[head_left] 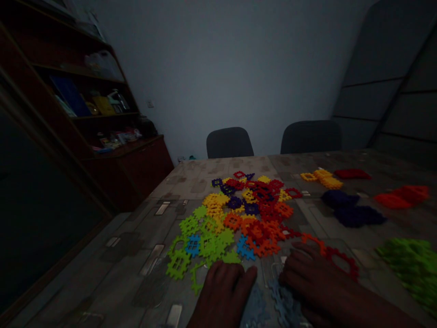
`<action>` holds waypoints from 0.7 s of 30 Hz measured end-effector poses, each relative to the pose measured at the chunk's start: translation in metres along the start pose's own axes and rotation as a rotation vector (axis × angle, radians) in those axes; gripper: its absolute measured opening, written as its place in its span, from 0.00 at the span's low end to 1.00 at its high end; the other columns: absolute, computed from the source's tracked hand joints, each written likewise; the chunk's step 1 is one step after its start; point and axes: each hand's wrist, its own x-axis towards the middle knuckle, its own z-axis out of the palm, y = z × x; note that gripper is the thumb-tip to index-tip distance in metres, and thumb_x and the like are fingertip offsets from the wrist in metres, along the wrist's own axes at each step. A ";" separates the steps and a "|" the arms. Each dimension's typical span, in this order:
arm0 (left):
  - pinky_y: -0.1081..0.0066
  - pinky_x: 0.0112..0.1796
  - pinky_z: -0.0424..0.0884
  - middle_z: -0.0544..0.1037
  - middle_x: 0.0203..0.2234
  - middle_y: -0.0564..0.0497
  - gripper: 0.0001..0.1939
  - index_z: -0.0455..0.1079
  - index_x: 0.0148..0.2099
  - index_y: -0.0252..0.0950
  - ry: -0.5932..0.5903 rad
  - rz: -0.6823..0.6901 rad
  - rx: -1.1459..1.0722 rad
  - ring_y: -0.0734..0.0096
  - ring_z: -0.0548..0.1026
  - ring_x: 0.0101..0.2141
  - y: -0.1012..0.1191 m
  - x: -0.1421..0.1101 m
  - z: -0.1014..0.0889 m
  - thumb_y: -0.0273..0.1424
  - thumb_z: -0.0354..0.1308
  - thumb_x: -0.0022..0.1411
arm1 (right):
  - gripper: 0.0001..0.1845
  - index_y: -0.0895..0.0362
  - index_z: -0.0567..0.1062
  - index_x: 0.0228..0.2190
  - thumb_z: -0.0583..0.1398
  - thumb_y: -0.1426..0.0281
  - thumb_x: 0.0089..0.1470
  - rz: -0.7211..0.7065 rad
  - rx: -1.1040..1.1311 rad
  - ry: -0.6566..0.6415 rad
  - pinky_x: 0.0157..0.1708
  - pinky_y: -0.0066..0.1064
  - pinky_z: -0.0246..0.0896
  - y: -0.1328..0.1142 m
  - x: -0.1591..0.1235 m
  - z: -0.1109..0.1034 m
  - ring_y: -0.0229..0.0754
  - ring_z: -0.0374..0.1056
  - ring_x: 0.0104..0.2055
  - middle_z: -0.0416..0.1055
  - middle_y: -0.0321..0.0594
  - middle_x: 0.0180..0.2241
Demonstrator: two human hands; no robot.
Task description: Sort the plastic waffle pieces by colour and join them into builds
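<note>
At the near edge of the toy pile, my left hand (227, 289) rests low over the table with its fingers bent and the thumb apart. I see nothing in its grasp. Pale blue interlocking building pieces (256, 307) lie just right of that thumb. My right hand (309, 273) is curled, fingers together, over more blue building pieces (282, 300); its palm is hidden. Left and ahead are flat green toothed pieces (208, 243), with one blue window piece (193, 246) among them. Another blue piece (246, 247) lies between the hands, farther out, beside orange pieces (262, 237).
Yellow pieces (215, 205) and red pieces (268, 191) spread toward the back of the patterned table (136, 255). At right are separate stacks: green (414, 264), dark blue (357, 214), orange-red (403, 197), yellow (327, 179) and red (352, 173). Two chairs (229, 142) stand behind.
</note>
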 end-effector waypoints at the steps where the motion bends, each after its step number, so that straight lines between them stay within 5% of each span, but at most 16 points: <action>1: 0.58 0.48 0.66 0.77 0.49 0.43 0.40 0.55 0.70 0.40 -0.018 -0.003 0.006 0.54 0.74 0.44 0.001 0.001 -0.001 0.56 0.61 0.69 | 0.25 0.50 0.74 0.42 0.59 0.81 0.40 -0.001 -0.005 -0.007 0.57 0.50 0.58 0.001 0.000 0.002 0.52 0.68 0.48 0.75 0.41 0.42; 11: 0.53 0.52 0.64 0.79 0.46 0.45 0.38 0.55 0.69 0.35 0.032 0.065 0.007 0.54 0.76 0.42 0.001 0.004 -0.002 0.53 0.60 0.70 | 0.22 0.53 0.76 0.42 0.58 0.80 0.43 0.009 0.025 -0.053 0.65 0.56 0.51 -0.002 0.003 -0.004 0.53 0.70 0.50 0.77 0.44 0.43; 21: 0.47 0.55 0.63 0.78 0.49 0.43 0.38 0.55 0.70 0.36 -0.050 0.018 -0.041 0.51 0.76 0.46 0.001 0.005 -0.007 0.52 0.60 0.71 | 0.27 0.53 0.77 0.50 0.60 0.79 0.47 0.062 0.104 -0.062 0.63 0.54 0.59 0.006 0.000 -0.002 0.58 0.68 0.60 0.75 0.47 0.55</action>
